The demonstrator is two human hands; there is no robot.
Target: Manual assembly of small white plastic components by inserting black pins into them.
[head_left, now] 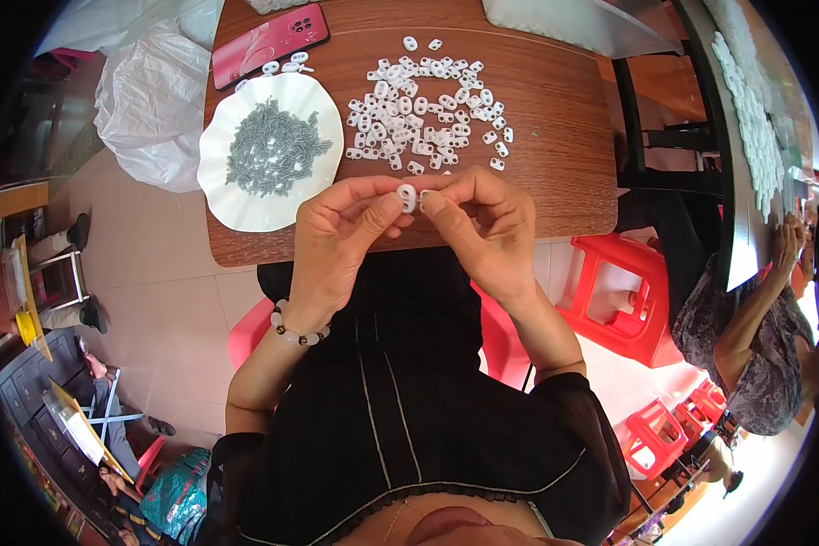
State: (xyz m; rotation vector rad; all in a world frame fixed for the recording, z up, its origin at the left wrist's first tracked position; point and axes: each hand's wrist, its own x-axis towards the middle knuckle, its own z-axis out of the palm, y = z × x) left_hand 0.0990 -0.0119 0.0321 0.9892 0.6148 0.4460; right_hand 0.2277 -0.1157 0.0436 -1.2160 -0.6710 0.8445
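Hands: 2, both mine, both in use over the near part of the tabletop [569,118].
Left grip [341,223]: thumb and finger pinching 1 white oval piece [409,193], two holes visible, face toward me.
Right grip [487,223]: thumb and finger pinching 1 second white piece [424,195], mostly hidden by the thumb.
Held pieces: 2 total, just beside each other, right of the plate and below the pile. Can't tell if they're joined.
Pile: 1 heap of two-hole white pieces [400,105], dozens, overlapping, no exact count. Sits beyond my hands, middle of the tabletop.
Strays past far edge of pile: 2 pieces [410,43], side by side, apart from the rest.
Plate: 1, white, wavy rim [217,182], left of the pile, overhanging the tabletop's left edge.
Grey pins [278,150]: 1 mound on the plate, far too many to count.
Phone: 1 pink phone [273,44], far left corner, lying camera side up.
By the phone: about 5 white pieces [270,67], between it and the plate.
Bracelet: 1 beaded bracelet [291,333], left wrist, white and dark beads.
Bag: 1 white plastic bag [150,109], left of the tabletop.
Stools: 1 red stool [610,291] near on my right, at least 2 more farther back.
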